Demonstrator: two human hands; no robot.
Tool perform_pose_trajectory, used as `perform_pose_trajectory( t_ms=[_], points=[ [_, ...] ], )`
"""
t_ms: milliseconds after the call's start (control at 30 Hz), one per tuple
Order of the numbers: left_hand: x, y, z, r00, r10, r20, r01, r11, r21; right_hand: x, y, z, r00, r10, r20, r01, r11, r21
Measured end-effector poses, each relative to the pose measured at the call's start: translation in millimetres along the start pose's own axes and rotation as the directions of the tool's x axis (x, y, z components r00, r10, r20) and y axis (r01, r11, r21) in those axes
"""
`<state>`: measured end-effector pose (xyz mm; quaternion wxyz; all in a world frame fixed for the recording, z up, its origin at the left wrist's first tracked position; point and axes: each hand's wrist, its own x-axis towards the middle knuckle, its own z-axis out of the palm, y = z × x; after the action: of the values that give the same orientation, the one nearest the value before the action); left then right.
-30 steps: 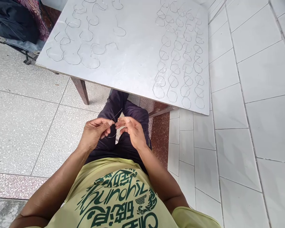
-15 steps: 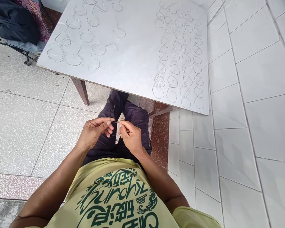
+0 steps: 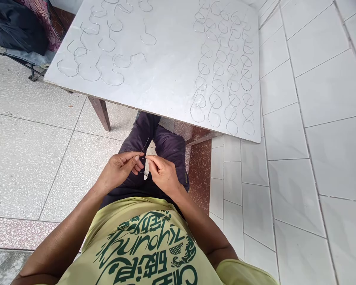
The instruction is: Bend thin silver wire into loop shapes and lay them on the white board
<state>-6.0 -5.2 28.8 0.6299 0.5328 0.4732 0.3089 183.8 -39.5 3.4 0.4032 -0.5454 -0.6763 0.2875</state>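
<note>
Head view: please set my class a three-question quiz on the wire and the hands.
1. True or false: the left hand and the right hand both pinch the wire.
2. Where on the table do the small loops lie? A: left side. B: right side. C: middle.
3. Fill in: the hands are held over the person's ____.

Key: 1 true; 2 B; 3 lap.
</note>
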Motion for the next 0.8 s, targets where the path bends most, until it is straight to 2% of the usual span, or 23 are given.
perform_pose_trajectory(
  t_ms=[167,467,600,700,800],
  points=[
    [-5.1,-5.2,-0.9,0.999,0.053,-0.012,-0.052,0.994,0.100,-0.3,4.7,0.7,1.000,0.013,0.018,-0.013,1.000,-0.014],
    [-4.2,5.0,-2.0,1.000,0.025,0.012,-0.026,0.996,0.085,1.6,2.8,2.1,0.998,0.051,0.021,-0.052,0.998,0.023],
    [-1.6,5.9,-0.2,0.995,0.015,-0.098,-0.012,0.999,0.031,0.7,-0.2,3.8,0.992,0.123,0.021,-0.124,0.987,0.098],
    [-0.1,5.5,0.0,0.987,-0.010,-0.162,0.010,1.000,0.001,-1.5,-1.3,5.3,0.979,0.201,0.035,-0.204,0.953,0.223],
    [0.0,5.4,1.3,0.983,-0.014,-0.181,0.016,1.000,0.009,-2.4,-1.5,6.3,0.982,0.185,0.022,-0.185,0.949,0.256]
  ],
)
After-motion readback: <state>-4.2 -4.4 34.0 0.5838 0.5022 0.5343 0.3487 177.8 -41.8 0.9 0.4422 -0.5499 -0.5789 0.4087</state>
